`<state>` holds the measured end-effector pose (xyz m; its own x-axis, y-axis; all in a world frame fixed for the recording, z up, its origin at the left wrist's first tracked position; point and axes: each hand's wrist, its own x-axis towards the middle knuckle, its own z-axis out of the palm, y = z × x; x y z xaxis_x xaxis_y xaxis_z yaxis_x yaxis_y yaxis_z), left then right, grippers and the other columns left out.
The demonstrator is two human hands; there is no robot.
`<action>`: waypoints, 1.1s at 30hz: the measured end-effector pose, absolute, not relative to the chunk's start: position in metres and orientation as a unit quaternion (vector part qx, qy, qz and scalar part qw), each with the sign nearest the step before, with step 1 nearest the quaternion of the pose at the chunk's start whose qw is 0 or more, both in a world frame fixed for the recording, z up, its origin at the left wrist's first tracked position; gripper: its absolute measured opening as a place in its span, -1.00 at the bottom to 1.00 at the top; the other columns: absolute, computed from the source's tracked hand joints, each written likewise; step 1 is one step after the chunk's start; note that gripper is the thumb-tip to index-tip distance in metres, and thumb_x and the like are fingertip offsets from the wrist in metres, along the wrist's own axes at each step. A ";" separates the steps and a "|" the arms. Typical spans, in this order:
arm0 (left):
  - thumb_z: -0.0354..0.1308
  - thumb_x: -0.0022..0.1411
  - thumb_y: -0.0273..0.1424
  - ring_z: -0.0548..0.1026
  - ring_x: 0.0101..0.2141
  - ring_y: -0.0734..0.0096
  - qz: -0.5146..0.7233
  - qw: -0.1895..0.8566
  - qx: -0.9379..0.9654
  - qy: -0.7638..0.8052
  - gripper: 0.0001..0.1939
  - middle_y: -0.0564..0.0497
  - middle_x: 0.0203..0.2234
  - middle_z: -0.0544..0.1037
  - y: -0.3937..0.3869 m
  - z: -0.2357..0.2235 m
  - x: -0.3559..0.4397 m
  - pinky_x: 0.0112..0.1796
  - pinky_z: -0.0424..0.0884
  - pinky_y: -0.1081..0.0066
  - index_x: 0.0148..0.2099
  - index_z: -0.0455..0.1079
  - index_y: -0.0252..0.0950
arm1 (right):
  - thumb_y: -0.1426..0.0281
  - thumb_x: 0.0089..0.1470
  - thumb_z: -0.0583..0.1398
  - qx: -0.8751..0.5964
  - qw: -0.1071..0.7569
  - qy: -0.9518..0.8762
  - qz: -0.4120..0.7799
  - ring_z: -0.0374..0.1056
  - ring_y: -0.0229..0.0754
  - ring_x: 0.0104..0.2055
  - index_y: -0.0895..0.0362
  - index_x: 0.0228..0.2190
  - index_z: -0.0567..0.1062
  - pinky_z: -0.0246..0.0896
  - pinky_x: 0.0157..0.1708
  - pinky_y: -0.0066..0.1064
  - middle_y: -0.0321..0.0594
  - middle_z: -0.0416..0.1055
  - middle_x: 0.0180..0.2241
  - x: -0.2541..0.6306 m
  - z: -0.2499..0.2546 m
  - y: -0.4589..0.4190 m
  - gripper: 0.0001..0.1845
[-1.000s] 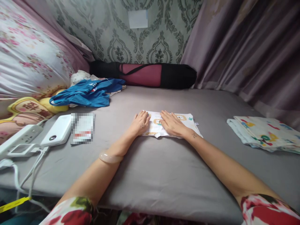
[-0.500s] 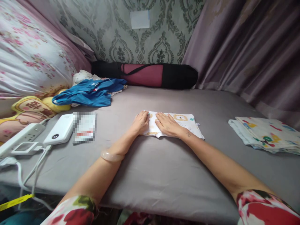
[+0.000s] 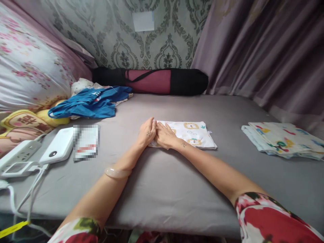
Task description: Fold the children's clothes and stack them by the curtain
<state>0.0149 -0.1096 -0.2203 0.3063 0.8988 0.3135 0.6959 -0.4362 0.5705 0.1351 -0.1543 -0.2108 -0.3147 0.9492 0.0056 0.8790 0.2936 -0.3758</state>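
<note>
A folded white cloth garment [image 3: 193,132] with tan lion prints and a small tag at its right end lies flat on the grey sheet. My right hand [image 3: 165,135] rests palm down on its left part, fingers stretched out and holding nothing. Against those fingertips stands my left hand [image 3: 147,132], turned on its side at the garment's left end with its fingers straight. Both hands touch each other and hide that end of the garment.
To the right lies a stack of folded printed cloths [image 3: 286,138]. On the left are a crumpled blue shirt [image 3: 88,103], a white power bank [image 3: 58,145], a blurred-out packet [image 3: 87,141] and a power strip [image 3: 21,155] with cables. A long black-and-maroon bag [image 3: 149,81] lies along the wall.
My right hand has slid left over the garment to meet my left hand, which has turned more onto its side. The garment's front edge now lies flatter. The view has shifted slightly.
</note>
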 end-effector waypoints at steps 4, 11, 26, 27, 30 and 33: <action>-0.22 0.40 -0.31 0.37 0.14 0.21 0.294 0.142 0.807 0.492 -0.55 -0.24 0.10 0.44 -0.109 -0.223 0.016 0.15 0.25 0.20 0.18 0.27 -0.42 | 0.24 0.29 -0.23 -0.601 0.116 -0.777 0.145 -0.30 -0.05 0.40 0.34 0.31 0.00 -0.43 0.34 -0.11 0.02 -0.17 0.37 0.155 -0.197 -0.164 -0.32; -0.22 0.41 -0.22 0.10 0.29 0.14 0.204 0.092 0.861 0.457 -0.52 -0.21 0.25 0.25 -0.116 -0.228 0.018 0.24 0.01 0.04 0.24 0.20 -0.31 | 0.17 0.29 -0.23 -0.685 0.069 -0.720 0.086 -0.34 -0.04 0.41 0.36 0.31 0.01 -0.51 0.34 -0.09 0.02 -0.19 0.37 0.220 -0.195 -0.192 -0.29; -0.07 0.22 -0.13 0.48 -0.15 0.04 0.143 0.105 0.762 0.623 -0.56 -0.23 -0.30 0.57 -0.099 -0.210 -0.002 -0.12 0.36 0.25 -0.23 0.49 -0.35 | 0.32 0.24 0.07 -0.780 0.327 -0.467 0.258 0.51 -0.12 -0.27 0.24 -0.29 0.54 0.42 -0.31 -0.38 0.00 0.56 -0.24 0.329 -0.170 -0.188 -0.69; -0.05 0.19 -0.12 0.49 -0.21 0.07 0.119 0.127 0.760 0.627 -0.58 -0.21 -0.35 0.57 -0.099 -0.206 -0.005 -0.20 0.37 0.30 -0.30 0.49 -0.33 | 0.32 0.23 0.09 -0.796 0.315 -0.437 0.276 0.50 -0.16 -0.39 0.25 -0.38 0.53 0.41 -0.43 -0.42 0.01 0.57 -0.33 0.338 -0.170 -0.192 -0.69; 0.00 0.10 -0.05 0.49 -0.38 0.16 0.084 0.179 0.751 0.630 -0.58 -0.13 -0.48 0.55 -0.100 -0.195 -0.010 -0.40 0.30 0.39 -0.39 0.46 -0.30 | 0.31 0.18 0.18 -0.828 0.279 -0.374 0.310 0.37 -0.30 -0.64 0.23 -0.55 0.47 0.31 -0.64 -0.51 -0.09 0.51 -0.54 0.348 -0.176 -0.206 -0.67; 0.02 0.02 0.04 0.42 -0.50 0.24 0.073 0.218 0.745 0.626 -0.52 -0.06 -0.60 0.47 -0.102 -0.190 -0.012 -0.51 0.20 0.42 -0.43 0.45 -0.29 | 0.30 0.13 0.24 -0.835 0.274 -0.352 0.322 0.28 -0.35 -0.73 0.21 -0.58 0.46 0.28 -0.72 -0.54 -0.22 0.42 -0.67 0.343 -0.185 -0.216 -0.68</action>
<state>-0.0117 -0.1020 -0.1902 0.2065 0.9645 -0.1648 0.9011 -0.1219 0.4161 0.3427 -0.2162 -0.1852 0.5450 0.7641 -0.3452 0.4104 -0.6021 -0.6849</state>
